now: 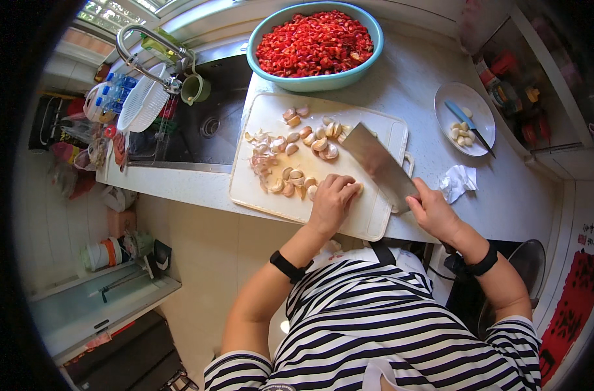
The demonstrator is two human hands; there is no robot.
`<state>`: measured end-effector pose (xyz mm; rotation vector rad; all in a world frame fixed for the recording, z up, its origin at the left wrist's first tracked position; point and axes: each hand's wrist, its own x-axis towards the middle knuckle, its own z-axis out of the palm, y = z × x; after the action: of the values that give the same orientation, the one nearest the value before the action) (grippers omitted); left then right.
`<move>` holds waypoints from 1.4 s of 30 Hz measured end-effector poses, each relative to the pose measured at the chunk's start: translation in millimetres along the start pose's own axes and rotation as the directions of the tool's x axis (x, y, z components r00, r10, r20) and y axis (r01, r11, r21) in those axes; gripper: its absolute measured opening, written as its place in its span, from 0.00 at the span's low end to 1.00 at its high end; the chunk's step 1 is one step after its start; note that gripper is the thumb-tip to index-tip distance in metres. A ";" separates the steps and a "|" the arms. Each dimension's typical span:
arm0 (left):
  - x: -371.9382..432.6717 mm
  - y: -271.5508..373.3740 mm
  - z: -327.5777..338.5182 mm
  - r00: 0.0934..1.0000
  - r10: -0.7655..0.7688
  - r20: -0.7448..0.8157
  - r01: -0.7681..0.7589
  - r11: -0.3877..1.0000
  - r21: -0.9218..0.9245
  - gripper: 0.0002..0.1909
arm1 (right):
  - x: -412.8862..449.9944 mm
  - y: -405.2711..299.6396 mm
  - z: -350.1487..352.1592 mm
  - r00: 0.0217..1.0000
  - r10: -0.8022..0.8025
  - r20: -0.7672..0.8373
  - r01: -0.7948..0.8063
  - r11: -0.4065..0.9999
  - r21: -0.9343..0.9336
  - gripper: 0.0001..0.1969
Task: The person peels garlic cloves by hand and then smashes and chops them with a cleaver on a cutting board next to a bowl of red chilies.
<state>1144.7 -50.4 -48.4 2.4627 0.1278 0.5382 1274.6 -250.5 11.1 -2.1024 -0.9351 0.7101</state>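
Observation:
My left hand (332, 201) rests on the white plastic cutting board (375, 227), its fingertips pinching a garlic clove (358, 188) near the right side. In my right hand (433, 211) is the handle of a cleaver (381, 163), its broad blade tilted over the board's right part, to the right of the clove. Unpeeled garlic cloves (319, 144) lie in groups across the middle of the board. Papery garlic skins (262, 163) are heaped towards its left. At the right, a white plate (441, 105) holds peeled garlic cloves (461, 134) and a blue-handled knife (465, 122).
Behind the board stands a light-blue basin (316, 84) full of chopped red chillies (316, 44). A sink (209, 107) with a curved faucet (123, 41) is at the left. Crumpled white tissue (458, 183) lies below the plate. An open shelf (556, 146) with jars borders the counter's right.

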 end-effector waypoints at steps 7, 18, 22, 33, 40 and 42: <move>-14.0 -1.1 11.0 0.985 -0.155 -0.073 0.141 0.974 -0.176 0.07 | -6.2 -11.2 -1.7 0.982 -0.023 0.188 0.059 0.981 -0.185 0.11; -10.3 -1.9 7.1 0.991 -0.112 -0.067 0.100 0.983 -0.155 0.08 | 7.6 -8.0 -13.0 0.929 0.021 0.370 0.051 0.981 -0.185 0.12; -12.0 -3.7 7.9 0.994 -0.101 -0.050 0.094 0.986 -0.136 0.09 | 18.8 -6.3 14.3 0.945 0.019 0.325 0.041 0.984 -0.176 0.12; -17.6 -11.4 -17.4 0.995 -0.105 0.004 0.104 0.993 0.049 0.07 | 10.9 -11.3 2.0 0.992 0.012 0.122 -0.005 0.999 -0.053 0.10; 24.2 -12.5 -31.6 0.982 -0.158 -0.104 0.170 0.979 0.112 0.10 | 11.3 -1.9 0.1 0.998 -0.036 -0.052 0.037 0.999 0.030 0.12; 39.8 -21.4 -23.8 0.991 -0.090 -0.098 0.115 0.952 0.282 0.11 | 10.9 4.9 4.2 0.998 -0.032 -0.060 0.034 0.999 0.034 0.12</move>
<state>1172.1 -11.6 -29.7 2.6958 0.3916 0.6150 1279.9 -242.6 2.8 -2.0616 -0.9165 0.6394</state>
